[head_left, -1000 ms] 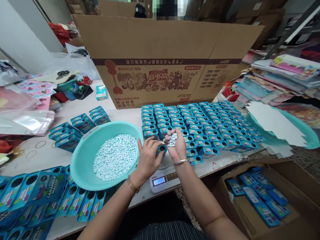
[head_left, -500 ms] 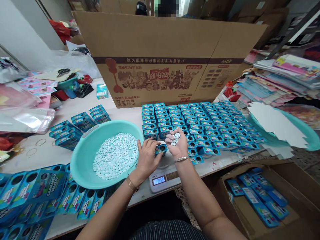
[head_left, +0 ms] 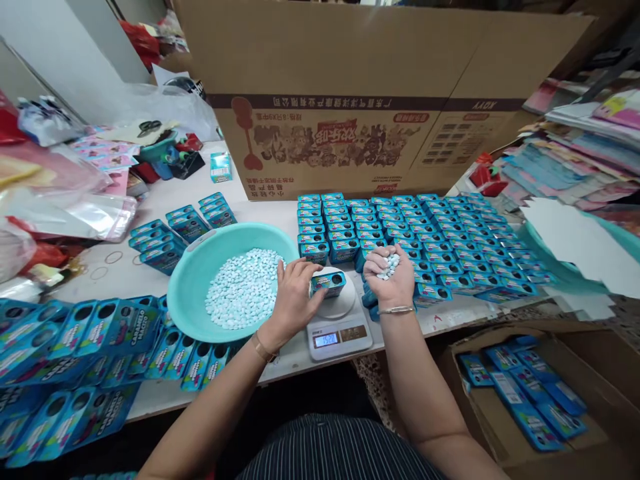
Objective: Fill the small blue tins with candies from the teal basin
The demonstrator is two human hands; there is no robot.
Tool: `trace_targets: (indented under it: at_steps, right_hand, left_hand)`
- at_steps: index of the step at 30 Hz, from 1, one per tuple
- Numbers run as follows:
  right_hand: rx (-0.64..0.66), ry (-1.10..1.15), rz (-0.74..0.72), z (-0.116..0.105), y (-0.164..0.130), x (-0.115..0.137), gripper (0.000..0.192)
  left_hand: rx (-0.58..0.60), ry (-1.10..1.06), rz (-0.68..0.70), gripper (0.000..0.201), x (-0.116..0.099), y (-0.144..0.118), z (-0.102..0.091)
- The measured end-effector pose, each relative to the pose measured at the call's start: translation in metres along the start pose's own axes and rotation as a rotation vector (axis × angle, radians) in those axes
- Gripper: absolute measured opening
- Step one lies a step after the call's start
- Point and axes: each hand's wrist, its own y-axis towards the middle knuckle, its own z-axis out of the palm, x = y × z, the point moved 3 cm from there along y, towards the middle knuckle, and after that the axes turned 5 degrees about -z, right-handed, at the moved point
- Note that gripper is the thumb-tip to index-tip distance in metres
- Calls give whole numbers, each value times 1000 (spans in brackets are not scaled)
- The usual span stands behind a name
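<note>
My left hand (head_left: 294, 299) has its thumb and fingers around the left end of a small blue candy box (head_left: 330, 283) with a round hole in its top. The box is at the round white plate of a kitchen scale (head_left: 360, 337), whose display is lit. To the right, my right hand (head_left: 395, 287) is cupped palm up with its fingers curled over a handful of pale blue candies (head_left: 389, 268). Left of the scale sits a turquoise basin (head_left: 181, 308) holding many loose candies (head_left: 239, 288).
Rows of blue boxes (head_left: 430, 233) fill the table right of the scale, before a large brown carton (head_left: 340, 67). More boxes (head_left: 110, 333) are stacked at the left. An open carton (head_left: 465, 413) with blue boxes stands lower right. White cards (head_left: 575, 247) lie on another basin.
My right hand has moved right, away from the box, still holding candies. My left hand stays at the box. The scale's reading has changed, and the view has shifted.
</note>
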Motion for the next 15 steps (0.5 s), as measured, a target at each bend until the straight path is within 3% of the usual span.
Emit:
trace_targets:
  at_steps: [9, 15]
  right_hand:
    - [-9, -8, -20, 3, -8, -4, 29]
    - [-72, 29, 29, 8, -6, -27, 29]
  left_hand:
    - [-27, 19, 12, 28, -2, -6, -2]
    - [-59, -61, 111, 15, -30, 2, -2]
